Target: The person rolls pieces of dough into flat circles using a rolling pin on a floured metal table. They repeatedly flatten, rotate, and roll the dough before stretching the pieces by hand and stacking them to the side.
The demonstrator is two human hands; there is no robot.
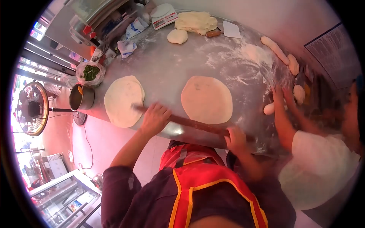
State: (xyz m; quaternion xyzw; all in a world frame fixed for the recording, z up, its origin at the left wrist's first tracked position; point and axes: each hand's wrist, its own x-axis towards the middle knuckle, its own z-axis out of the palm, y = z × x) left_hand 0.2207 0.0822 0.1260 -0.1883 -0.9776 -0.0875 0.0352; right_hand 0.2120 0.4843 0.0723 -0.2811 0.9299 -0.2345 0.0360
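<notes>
A long brown rolling pin (195, 124) lies across the near edge of the table, slightly smeared by motion. My left hand (156, 118) is closed round it towards its left end. Farther right, my right hand (236, 140) grips the other end. Just beyond the pin lies a flat round sheet of dough (206, 99). To its left, a second flattened dough sheet (123, 100) has a folded-looking right edge, and the pin's left tip reaches over that edge.
A co-worker's hands (280, 100) handle dough pieces (269, 109) at the right. At the back stand a kitchen scale (164, 16), a dough mass (195, 22), a dough ball (177, 36) and a scraper (231, 29). Chopped greens (91, 72) and a metal pot (81, 97) stand left.
</notes>
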